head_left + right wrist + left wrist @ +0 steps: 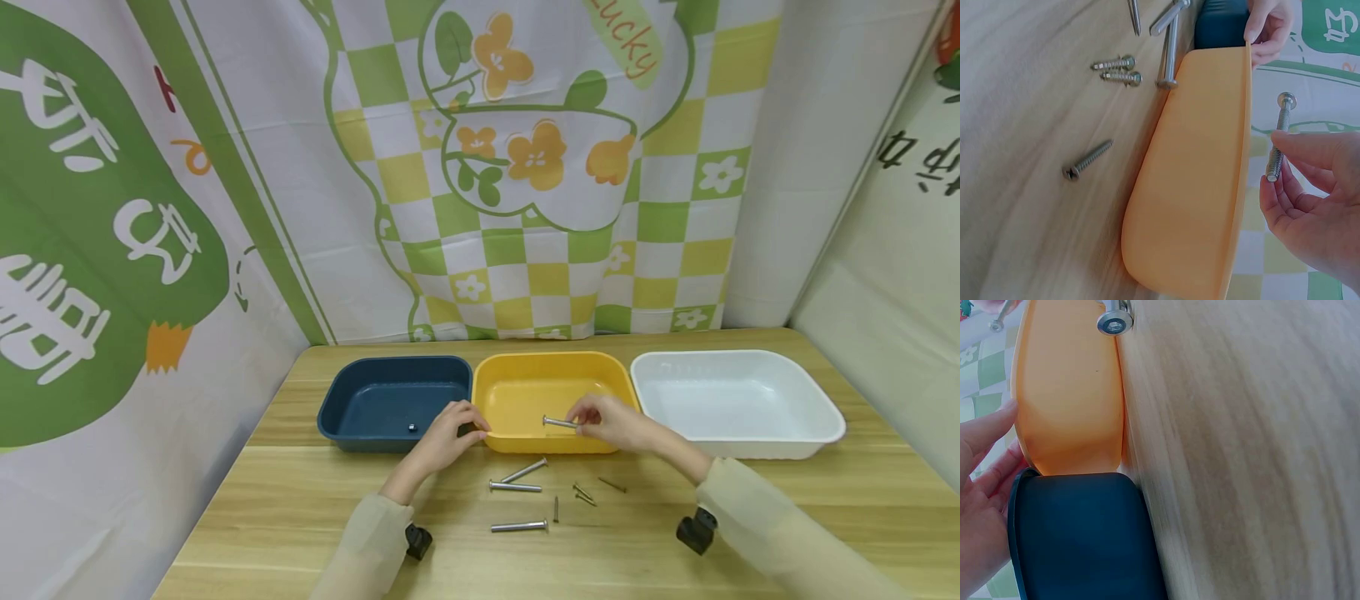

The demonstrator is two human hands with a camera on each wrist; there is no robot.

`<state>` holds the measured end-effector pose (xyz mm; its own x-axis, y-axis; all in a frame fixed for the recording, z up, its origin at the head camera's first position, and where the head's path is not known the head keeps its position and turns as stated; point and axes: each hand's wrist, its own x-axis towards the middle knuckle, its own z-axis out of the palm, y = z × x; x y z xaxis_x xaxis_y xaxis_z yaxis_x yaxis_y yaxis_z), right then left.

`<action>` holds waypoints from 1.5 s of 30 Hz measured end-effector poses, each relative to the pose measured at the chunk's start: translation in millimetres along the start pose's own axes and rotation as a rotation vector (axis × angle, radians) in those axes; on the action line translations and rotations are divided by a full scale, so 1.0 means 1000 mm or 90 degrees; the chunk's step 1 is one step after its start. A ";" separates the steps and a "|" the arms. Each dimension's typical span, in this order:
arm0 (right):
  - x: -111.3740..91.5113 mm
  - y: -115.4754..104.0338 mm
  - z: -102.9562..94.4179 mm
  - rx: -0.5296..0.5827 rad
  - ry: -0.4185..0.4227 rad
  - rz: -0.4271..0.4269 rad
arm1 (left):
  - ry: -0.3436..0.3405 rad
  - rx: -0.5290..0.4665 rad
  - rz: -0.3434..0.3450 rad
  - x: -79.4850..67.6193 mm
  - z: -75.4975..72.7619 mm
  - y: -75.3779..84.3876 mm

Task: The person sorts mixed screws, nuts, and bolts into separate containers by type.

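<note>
In the head view my right hand [611, 421] pinches a long silver bolt [559, 422] between thumb and fingers, above the yellow tray [555, 444]. The right wrist view shows this bolt [1282, 128] with its round head pointing away from my palm. My left hand [447, 433] rests on the yellow tray's rim at its front left corner, beside the dark blue tray [360, 444]. In front of the yellow tray lie more long bolts [517, 487] and several small screws [612, 484] on the wooden table.
A small metal nut [412, 427] lies in the blue tray. The white tray [738, 446] stands at the right, next to the yellow one. Another long bolt [519, 527] lies nearer the front of the table [600, 558]. Printed curtains [540, 275] hang behind.
</note>
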<state>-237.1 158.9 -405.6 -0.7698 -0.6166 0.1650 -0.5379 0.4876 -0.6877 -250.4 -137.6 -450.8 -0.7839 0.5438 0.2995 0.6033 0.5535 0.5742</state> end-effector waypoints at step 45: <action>0.026 0.023 -0.019 -0.052 -0.012 0.068 | 0.000 -0.005 -0.007 0.000 0.001 -0.001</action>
<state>-275.9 166.1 -404.0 -0.8184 -0.5691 0.0800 -0.4798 0.6000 -0.6401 -250.3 -137.4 -451.9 -0.7902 0.5380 0.2936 0.5941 0.5546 0.5826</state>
